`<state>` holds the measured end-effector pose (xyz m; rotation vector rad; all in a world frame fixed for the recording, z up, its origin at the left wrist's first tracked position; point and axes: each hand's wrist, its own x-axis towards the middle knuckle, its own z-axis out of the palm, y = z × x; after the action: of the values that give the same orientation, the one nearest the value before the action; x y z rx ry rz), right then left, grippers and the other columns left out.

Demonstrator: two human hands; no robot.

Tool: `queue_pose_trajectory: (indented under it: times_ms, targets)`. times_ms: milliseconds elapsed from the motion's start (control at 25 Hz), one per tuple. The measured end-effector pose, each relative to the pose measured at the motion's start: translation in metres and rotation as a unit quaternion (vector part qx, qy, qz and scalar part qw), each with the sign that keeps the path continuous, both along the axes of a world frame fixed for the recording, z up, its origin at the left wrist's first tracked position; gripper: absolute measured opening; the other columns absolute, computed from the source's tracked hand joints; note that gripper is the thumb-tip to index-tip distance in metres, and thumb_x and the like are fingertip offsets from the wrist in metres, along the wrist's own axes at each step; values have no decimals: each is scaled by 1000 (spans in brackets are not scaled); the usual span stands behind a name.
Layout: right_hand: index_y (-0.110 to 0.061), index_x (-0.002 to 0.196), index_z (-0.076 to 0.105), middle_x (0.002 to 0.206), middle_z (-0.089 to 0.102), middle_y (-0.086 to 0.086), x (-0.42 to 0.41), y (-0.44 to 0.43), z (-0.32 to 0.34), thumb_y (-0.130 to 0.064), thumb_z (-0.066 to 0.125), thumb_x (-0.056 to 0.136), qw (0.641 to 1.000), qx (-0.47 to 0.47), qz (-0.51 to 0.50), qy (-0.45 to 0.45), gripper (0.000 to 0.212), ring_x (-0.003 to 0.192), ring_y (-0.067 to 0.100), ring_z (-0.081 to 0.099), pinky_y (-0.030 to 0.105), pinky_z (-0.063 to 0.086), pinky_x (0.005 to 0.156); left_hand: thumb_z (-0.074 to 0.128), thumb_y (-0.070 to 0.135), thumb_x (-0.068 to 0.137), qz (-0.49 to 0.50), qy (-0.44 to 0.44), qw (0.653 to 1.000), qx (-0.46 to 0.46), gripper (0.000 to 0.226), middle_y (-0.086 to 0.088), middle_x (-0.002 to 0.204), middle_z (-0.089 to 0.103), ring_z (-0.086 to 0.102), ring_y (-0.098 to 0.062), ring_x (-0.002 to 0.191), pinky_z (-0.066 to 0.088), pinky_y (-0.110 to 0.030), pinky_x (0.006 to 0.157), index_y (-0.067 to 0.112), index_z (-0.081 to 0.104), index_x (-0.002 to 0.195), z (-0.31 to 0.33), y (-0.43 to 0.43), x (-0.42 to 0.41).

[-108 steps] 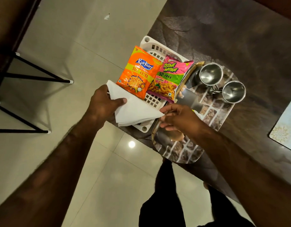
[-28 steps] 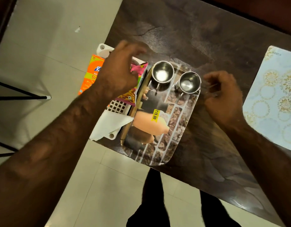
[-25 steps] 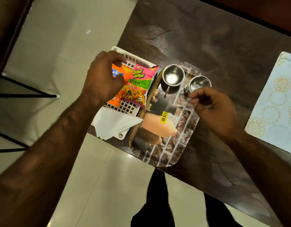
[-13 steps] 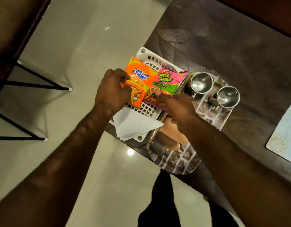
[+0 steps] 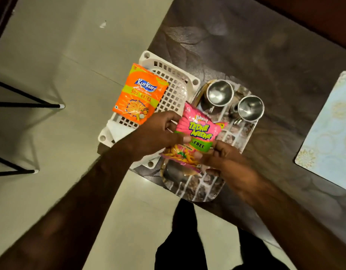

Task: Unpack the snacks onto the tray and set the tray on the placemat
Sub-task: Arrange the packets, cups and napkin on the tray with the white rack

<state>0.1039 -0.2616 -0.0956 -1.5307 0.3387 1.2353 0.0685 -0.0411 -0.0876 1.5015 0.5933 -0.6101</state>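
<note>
A pink snack packet (image 5: 197,135) hangs over the brick-patterned tray (image 5: 244,137), held from both sides. My left hand (image 5: 158,135) pinches its left edge, and my right hand (image 5: 224,160) grips its lower right corner. An orange snack packet (image 5: 139,96) lies on the left part of the white plastic basket (image 5: 174,90), which sits at the table's corner, left of the tray. The pale patterned placemat (image 5: 330,133) lies at the right edge of the view. A pinkish object on the tray is mostly hidden under the packet and my hands.
Two steel cups (image 5: 220,93) (image 5: 250,108) stand at the tray's far end. The dark table (image 5: 256,45) stretches between tray and placemat. Black metal legs (image 5: 27,102) stand on the tiled floor at left. White paper (image 5: 117,129) lies at the basket's near end.
The pink packet has come off the basket and moved right, over the tray, now held by both hands. My left hand has left the orange packet, which stays on the basket.
</note>
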Motion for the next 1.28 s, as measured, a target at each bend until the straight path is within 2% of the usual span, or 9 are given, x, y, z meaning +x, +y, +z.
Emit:
queue_pose_trajectory:
  times_ms: [120,240,360,520,680,840,960,1160,1280]
  targets:
    - [-13,114,67,82,79,-1,-10,-29,-2,-12,88,69,1000,15,-26,3,50,76,9,74,26,58,65,83,11,79,-14,18,1000,2,37,-9,97,76,70,-13,79,55,-26,63,12,65,111,-6,-32,-12]
    - [-6,117,66,92,81,10,-11,-48,-9,-1,81,79,999,-36,-32,9,41,78,21,76,38,62,69,80,7,82,-7,43,999,-19,42,-5,98,75,71,-16,90,58,-26,70,8,62,120,-15,-57,-18]
    - [-5,107,66,80,80,6,-8,-58,-14,5,76,83,996,-69,-60,15,28,68,17,77,31,61,58,79,8,82,-7,47,998,33,47,-11,111,71,68,-23,104,59,-35,87,6,57,125,-25,-78,-14]
    - [-4,105,58,79,71,12,5,-61,-19,9,73,85,988,-117,-103,-8,28,66,21,70,31,62,59,78,10,84,-2,24,996,82,51,-13,113,72,70,-20,99,58,-22,76,6,55,129,-35,-93,1]
    - [-13,89,57,64,71,0,13,-59,-18,10,71,86,985,-130,-108,-37,27,59,16,69,33,61,61,75,20,88,-43,-1,991,130,51,-8,124,68,67,-20,111,56,-41,95,11,56,134,-40,-100,12]
    - [-10,99,59,84,71,15,21,-64,-17,7,73,86,978,-163,-118,-48,25,71,27,70,36,62,65,71,28,90,-89,-29,977,191,44,-6,116,66,63,-11,92,50,-24,79,18,62,131,-43,-111,21]
    - [-10,102,59,94,69,22,24,-67,-17,6,72,86,977,-170,-118,-47,26,84,35,70,45,61,76,70,27,90,-103,-37,974,197,40,0,107,67,64,-17,94,47,-25,79,16,63,128,-40,-117,27]
    - [-22,101,55,82,58,1,14,-70,-19,-19,63,80,925,-301,-121,-197,23,74,20,56,50,52,75,68,33,90,-118,-57,951,281,33,-2,108,60,61,-22,99,53,-41,87,17,62,118,-20,-99,23]
    - [-25,81,59,61,54,-8,6,-64,-7,-31,50,67,923,-265,-86,-264,18,54,8,47,31,39,57,65,24,89,-7,-119,905,408,22,-2,105,59,59,-24,99,51,-43,86,17,62,110,-5,-54,14]
